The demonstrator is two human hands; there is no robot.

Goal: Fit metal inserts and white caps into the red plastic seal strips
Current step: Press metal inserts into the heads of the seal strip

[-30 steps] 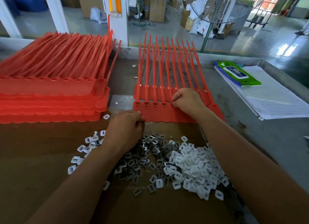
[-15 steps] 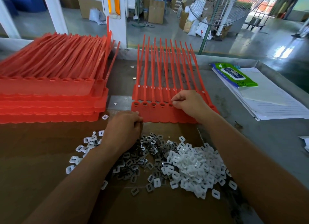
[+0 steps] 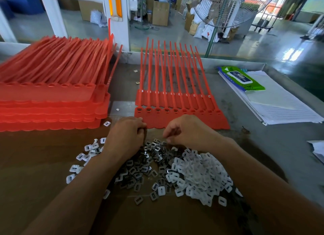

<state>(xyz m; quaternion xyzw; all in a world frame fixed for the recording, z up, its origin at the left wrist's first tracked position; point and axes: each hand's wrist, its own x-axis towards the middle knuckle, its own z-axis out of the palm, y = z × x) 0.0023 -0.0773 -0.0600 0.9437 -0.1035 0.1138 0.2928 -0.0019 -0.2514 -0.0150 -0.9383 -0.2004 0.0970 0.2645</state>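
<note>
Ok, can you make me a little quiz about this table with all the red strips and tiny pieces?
1. True or false: the tall stack of red strips lies on the left side of the table.
2. Which pile is the right hand reaching toward? A: dark metal inserts B: papers C: green packet
3. Fill the gap: the heap of caps beside the inserts is coloured ____.

Key: 1 true; 2 A; 3 white. The left hand is curled by the near edge of the flat strip sheet; whether it holds anything cannot be seen.
</note>
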